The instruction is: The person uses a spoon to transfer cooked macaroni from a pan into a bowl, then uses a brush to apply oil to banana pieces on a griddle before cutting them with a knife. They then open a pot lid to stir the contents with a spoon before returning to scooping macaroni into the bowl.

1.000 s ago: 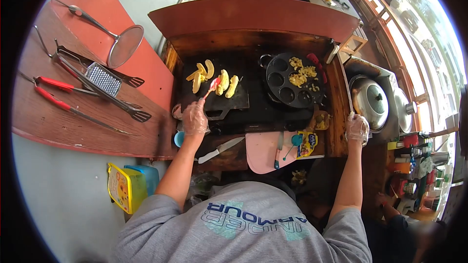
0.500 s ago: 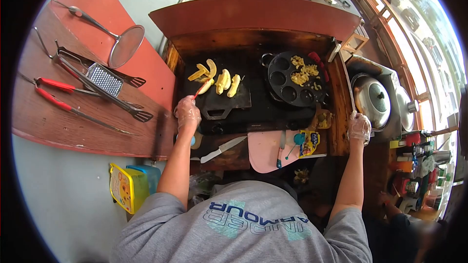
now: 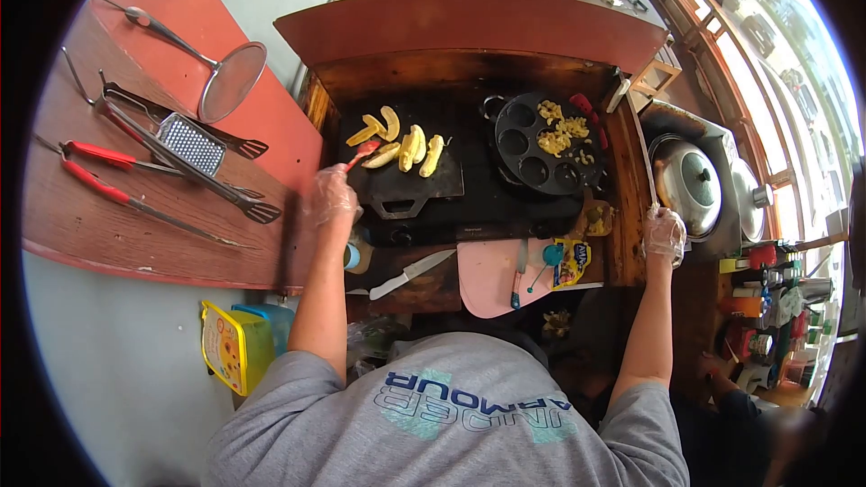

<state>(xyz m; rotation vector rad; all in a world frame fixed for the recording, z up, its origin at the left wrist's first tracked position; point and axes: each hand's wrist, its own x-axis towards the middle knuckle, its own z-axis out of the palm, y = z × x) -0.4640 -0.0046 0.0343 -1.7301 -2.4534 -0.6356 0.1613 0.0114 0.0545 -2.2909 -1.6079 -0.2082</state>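
Note:
My left hand, in a clear plastic glove, grips a red-tipped spatula whose end lies at the left edge of the black griddle. Several yellow banana pieces lie on the griddle just right of the spatula tip. My right hand, also gloved, is closed on the lower end of a long thin blade that runs up along the wooden right side of the stall. A black pan with round wells holds yellow food in its far wells.
A pink cutting board with a knife and a blue scoop lies near me; a white-handled knife is beside it. Tongs, a grater and a strainer rest on the left counter. A lidded steel pot stands right. A person sits beyond the stall.
My left hand has drawn back down and to the left, taking the spatula from among the banana pieces to the griddle's left edge. One banana piece has shifted. My right hand stays put.

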